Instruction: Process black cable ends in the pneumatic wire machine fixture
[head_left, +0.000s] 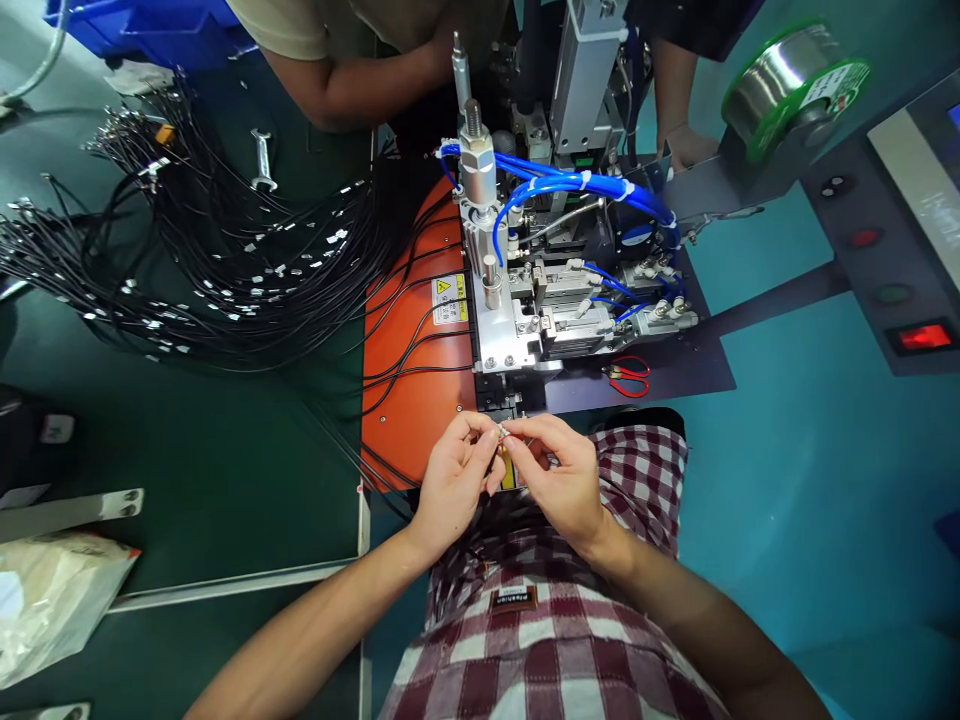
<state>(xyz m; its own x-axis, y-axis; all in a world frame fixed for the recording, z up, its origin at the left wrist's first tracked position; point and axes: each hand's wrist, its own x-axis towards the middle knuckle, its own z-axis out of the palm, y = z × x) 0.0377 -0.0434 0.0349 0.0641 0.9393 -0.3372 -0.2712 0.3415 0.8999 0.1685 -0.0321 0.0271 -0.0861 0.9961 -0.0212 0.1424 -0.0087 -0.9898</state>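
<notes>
Close together in front of my lap, my left hand [459, 470] and my right hand [559, 472] pinch a small metallic connector end [503, 432] between thumbs and forefingers. A dark cable seems to run from it under my left hand; the fingers hide most of it. Just beyond my hands stands a soldering machine [495, 335] with metal cylinders and blue air tubes [581, 182]. Thin black cables [420, 345] cross its orange base plate [401, 425] towards the machine's front block.
A large bundle of black cables [247, 290] with white tags covers the green table, beside a wrench [263, 160]. Red-handled scissors [628, 378] lie right of the machine. A solder spool [787, 85] and control box [885, 240] stand right. Another person's arm [360, 85] is opposite.
</notes>
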